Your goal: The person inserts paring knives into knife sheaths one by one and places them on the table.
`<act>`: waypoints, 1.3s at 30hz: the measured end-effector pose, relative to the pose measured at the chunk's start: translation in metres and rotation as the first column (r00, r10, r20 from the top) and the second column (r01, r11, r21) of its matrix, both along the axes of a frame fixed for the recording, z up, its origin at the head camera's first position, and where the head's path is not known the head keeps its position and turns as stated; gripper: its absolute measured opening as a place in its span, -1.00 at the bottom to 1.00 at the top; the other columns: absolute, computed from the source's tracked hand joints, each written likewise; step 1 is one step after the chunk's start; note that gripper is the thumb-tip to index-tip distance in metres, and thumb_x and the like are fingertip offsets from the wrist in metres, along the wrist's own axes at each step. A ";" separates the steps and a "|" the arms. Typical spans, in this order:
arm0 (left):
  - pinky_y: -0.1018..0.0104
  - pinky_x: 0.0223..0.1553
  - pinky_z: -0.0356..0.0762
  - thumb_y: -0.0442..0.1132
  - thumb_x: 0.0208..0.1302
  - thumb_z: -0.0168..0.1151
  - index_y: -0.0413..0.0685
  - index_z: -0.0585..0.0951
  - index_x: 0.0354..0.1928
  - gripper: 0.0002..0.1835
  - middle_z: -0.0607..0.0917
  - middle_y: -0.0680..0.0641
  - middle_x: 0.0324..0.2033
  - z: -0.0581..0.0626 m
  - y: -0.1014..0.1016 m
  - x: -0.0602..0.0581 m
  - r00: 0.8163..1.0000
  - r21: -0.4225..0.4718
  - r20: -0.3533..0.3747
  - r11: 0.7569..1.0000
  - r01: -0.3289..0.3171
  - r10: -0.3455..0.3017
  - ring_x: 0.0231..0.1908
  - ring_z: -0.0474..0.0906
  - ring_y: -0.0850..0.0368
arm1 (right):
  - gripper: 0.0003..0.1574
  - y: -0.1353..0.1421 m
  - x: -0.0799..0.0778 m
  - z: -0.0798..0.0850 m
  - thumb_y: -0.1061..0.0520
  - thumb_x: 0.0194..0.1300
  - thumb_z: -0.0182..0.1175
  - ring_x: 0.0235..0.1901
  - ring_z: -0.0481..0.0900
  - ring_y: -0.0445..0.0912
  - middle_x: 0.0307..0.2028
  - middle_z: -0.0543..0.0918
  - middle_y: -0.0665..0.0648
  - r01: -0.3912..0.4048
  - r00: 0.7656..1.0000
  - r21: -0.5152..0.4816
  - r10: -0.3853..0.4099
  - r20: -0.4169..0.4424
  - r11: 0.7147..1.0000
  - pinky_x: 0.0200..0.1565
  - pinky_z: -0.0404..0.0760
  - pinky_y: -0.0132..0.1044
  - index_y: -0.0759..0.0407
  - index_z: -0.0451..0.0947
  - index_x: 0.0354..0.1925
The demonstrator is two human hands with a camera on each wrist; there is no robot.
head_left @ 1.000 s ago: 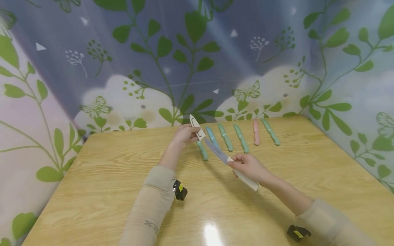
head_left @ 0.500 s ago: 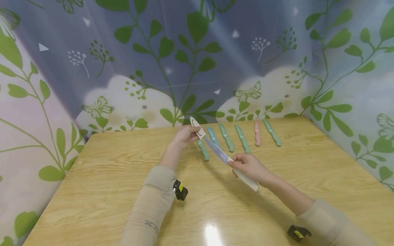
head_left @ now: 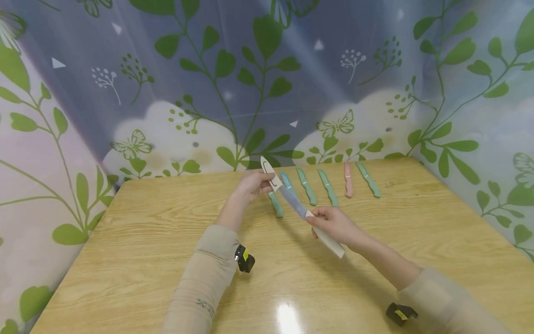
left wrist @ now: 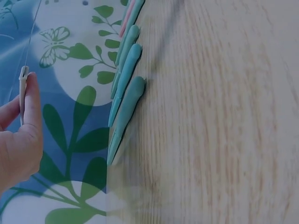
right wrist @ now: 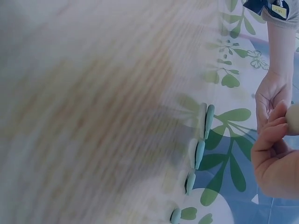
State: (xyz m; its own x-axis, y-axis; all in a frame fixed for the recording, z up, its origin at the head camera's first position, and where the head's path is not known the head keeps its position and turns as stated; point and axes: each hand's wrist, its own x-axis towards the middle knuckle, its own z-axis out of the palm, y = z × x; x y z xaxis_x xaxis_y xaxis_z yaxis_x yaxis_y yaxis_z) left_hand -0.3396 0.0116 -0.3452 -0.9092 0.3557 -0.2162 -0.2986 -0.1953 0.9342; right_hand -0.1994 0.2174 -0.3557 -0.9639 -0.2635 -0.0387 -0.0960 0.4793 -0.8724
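A kitchen knife with a white handle (head_left: 334, 246) is held aslant above the table, in the middle of the head view. My right hand (head_left: 340, 227) grips the handle near the blade (head_left: 294, 200). With thumb and fingers my left hand (head_left: 252, 185) pinches a white blade sheath (head_left: 265, 166) marked by a dark looped outline. The blade's tip end is at the sheath's mouth, and most of the blade shows. In the left wrist view the sheath (left wrist: 23, 79) appears edge-on. The handle's rounded end (right wrist: 293, 119) pokes past the right hand's fingers in the right wrist view.
Along the table's (head_left: 158, 260) back edge lie several smaller knives: a green knife (head_left: 275, 205) just under the left hand, a blue knife (head_left: 287, 181), more green ones and a pink knife (head_left: 348, 181). A leaf-patterned curtain (head_left: 200, 93) rises right behind them.
The right hand has moved slightly left and the sheath slightly right. The blade's tip has slid into the sheath's mouth, so a little less blade shows. The knives on the table have not moved.
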 end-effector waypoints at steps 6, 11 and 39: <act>0.35 -0.19 0.62 -0.46 0.32 0.01 -0.54 0.34 0.11 -0.64 0.45 -0.47 0.04 -0.003 0.002 0.004 0.999 -0.013 -0.018 0.999 0.038 -0.038 -0.43 0.65 0.16 | -0.65 -0.001 -0.003 -0.006 0.10 0.38 0.02 -0.50 0.45 -0.09 -0.54 0.57 0.16 -0.004 1.000 0.011 0.004 0.023 1.000 -0.41 0.50 -0.28 0.45 0.44 -0.22; 0.31 -0.14 0.61 -0.46 0.30 0.05 -0.50 0.38 0.11 -0.63 0.59 -0.37 -0.11 -0.004 0.004 0.007 0.999 -0.012 -0.018 0.999 0.043 -0.043 -0.35 0.65 0.12 | -0.65 -0.004 -0.003 -0.006 0.12 0.38 0.02 -0.56 0.43 -0.12 -0.53 0.61 0.21 -0.017 0.999 0.028 0.016 0.027 0.999 -0.49 0.45 -0.35 0.46 0.45 -0.23; 0.35 -0.18 0.62 -0.45 0.28 0.08 -0.45 0.39 0.13 -0.62 0.59 -0.35 -0.09 0.000 0.003 0.012 0.999 -0.008 -0.011 0.999 0.045 -0.045 -0.37 0.66 0.13 | -0.69 -0.022 -0.020 0.008 0.10 0.38 0.02 -0.54 0.43 -0.13 -0.51 0.61 0.07 -0.008 1.000 0.121 0.006 0.021 0.993 -0.54 0.49 -0.31 0.32 0.51 -0.35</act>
